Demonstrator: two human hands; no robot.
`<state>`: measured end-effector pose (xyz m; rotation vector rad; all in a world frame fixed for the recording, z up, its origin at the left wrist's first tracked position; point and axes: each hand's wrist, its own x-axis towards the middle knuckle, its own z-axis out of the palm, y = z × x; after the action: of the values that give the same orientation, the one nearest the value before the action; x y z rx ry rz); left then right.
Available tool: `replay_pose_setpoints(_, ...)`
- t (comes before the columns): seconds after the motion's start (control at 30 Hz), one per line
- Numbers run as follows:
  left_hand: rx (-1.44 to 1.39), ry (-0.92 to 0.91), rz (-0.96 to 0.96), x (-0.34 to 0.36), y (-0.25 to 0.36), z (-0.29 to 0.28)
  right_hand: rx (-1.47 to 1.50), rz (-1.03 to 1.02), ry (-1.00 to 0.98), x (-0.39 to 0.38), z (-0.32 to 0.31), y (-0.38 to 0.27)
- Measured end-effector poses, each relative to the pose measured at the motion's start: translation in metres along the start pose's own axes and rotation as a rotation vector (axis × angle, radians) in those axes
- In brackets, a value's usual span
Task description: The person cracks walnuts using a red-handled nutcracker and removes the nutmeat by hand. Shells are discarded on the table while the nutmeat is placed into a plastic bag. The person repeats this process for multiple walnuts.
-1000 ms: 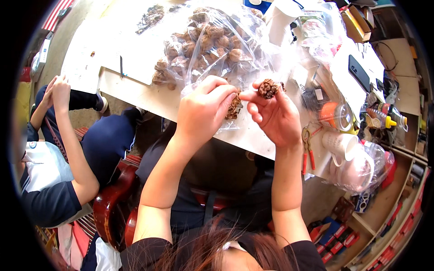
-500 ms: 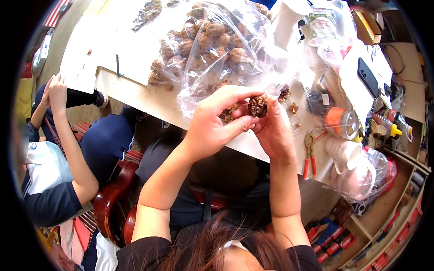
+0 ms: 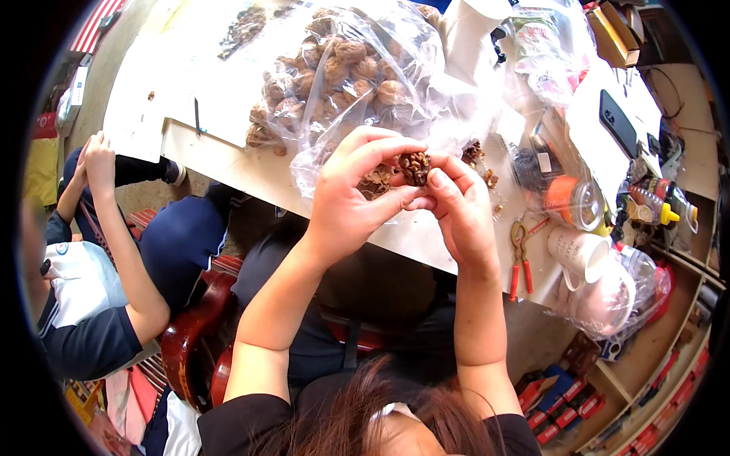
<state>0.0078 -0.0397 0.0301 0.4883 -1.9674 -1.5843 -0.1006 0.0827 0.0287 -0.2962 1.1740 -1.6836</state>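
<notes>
A dark, wrinkled walnut kernel [image 3: 415,168] is held up between the fingertips of both hands, over the table's near edge. My left hand [image 3: 350,197] is closed round it from the left, index finger above and thumb below. My right hand [image 3: 465,214] grips it from the right with curled fingers. Shell fragments [image 3: 376,181] lie behind my fingers, and loose bits [image 3: 473,153] sit just beyond my right hand. A clear plastic bag of whole walnuts [image 3: 334,76] lies behind my hands.
Red-handled pliers [image 3: 526,266], a white mug [image 3: 579,251], jars [image 3: 570,201] and a phone [image 3: 617,121] are on the table's right side. Shelves with boxes [image 3: 563,403] stand lower right. Another person [image 3: 129,281] sits at my left with hands clasped, beside a wooden chair [image 3: 190,342].
My left hand has moved rightward and joined the right on the kernel, which is lower and further left than a second ago; since half a second ago both hands have shifted slightly up.
</notes>
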Motion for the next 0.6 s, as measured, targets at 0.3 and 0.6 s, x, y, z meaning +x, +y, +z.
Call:
replay_pose_setpoints(0.3, 0.219, 0.002, 0.144, 0.002, 0.001, 0.001, -0.006, -0.021, -0.043, 0.002, -0.006, 0.002)
replay_pose_setpoints(0.6, 0.066, -0.011, 0.133, -0.003, -0.004, 0.007, -0.109, -0.179, -0.025, -0.002, -0.003, -0.006)
